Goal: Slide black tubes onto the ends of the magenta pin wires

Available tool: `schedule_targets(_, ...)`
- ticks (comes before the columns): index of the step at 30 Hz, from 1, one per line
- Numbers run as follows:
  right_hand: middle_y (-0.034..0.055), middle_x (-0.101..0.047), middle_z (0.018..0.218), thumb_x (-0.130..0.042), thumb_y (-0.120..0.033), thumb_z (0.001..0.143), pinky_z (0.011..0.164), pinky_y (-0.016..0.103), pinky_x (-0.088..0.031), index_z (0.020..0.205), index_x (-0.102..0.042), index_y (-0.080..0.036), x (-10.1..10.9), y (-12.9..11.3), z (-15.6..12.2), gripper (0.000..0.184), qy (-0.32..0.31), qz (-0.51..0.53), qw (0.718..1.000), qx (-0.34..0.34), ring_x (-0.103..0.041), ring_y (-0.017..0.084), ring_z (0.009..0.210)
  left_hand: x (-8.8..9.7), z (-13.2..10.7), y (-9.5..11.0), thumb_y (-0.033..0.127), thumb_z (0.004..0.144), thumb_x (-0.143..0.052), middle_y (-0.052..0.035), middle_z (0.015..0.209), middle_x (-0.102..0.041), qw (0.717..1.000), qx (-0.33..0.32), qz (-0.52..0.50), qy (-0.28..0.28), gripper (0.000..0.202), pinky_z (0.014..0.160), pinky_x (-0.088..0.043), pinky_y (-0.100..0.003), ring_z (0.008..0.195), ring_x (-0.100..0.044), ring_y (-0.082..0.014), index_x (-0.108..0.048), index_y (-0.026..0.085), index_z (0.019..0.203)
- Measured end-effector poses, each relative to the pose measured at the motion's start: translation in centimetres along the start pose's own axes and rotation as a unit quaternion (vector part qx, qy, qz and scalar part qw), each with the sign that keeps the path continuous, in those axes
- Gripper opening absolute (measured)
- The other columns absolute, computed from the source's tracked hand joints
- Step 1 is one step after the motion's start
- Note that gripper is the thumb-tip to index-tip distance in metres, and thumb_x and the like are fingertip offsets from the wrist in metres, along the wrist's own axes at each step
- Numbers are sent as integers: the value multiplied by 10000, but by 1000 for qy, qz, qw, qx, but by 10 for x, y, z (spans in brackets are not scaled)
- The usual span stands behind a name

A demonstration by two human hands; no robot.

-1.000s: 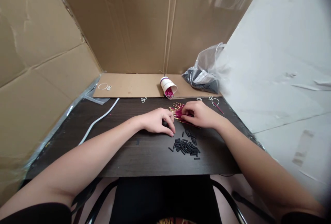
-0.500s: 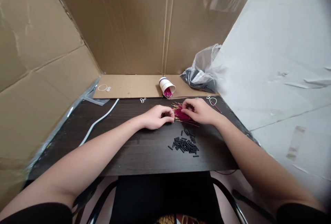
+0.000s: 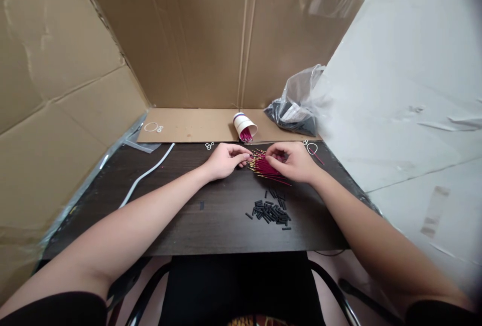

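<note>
A spread bundle of thin dark red wires (image 3: pixel 271 168) with gold-coloured ends lies on the dark table. My left hand (image 3: pixel 227 161) is at the bundle's left end, thumb and forefinger pinched together. A small dark bit shows at those fingertips, too small to name. From the right, my right hand (image 3: pixel 292 163) reaches over the bundle with curled fingers, its fingertips closed on the red wires. How many it grips is hidden. Nearer to me lies a loose pile of short black tubes (image 3: pixel 271 212).
Behind the hands, a paper cup (image 3: pixel 244 126) lies tipped with more red wires inside. A clear bag (image 3: pixel 293 115) of dark pieces stands on the cardboard strip (image 3: pixel 188 125). White rubber bands (image 3: pixel 312 149) and a pale tube (image 3: pixel 145 173) lie about. Cardboard walls enclose the table.
My left hand has shifted slightly up, its thumb and forefinger now pinched further forward, uncovering more gold wire ends. My right hand stays nearly in place over the bundle.
</note>
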State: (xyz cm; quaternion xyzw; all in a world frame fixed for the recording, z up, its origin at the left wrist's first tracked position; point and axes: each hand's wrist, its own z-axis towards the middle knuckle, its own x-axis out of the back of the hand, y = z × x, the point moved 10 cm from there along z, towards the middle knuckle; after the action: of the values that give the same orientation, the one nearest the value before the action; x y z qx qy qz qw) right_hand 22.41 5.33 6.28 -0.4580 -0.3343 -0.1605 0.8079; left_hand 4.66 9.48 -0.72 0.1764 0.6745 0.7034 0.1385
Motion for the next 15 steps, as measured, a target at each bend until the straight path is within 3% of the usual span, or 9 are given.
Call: schedule_targets(15, 40, -731, 778, -685, -298, 974, 635, 299, -457, 912, -778, -183, 0, -8, 0, 161, 5, -8, 1000, 29, -574, 149, 642, -2, -2, 2, 136, 981, -787, -90, 905, -821, 1000, 9, 1, -6, 98, 737, -582, -277, 717, -677, -111, -834, 103, 1061)
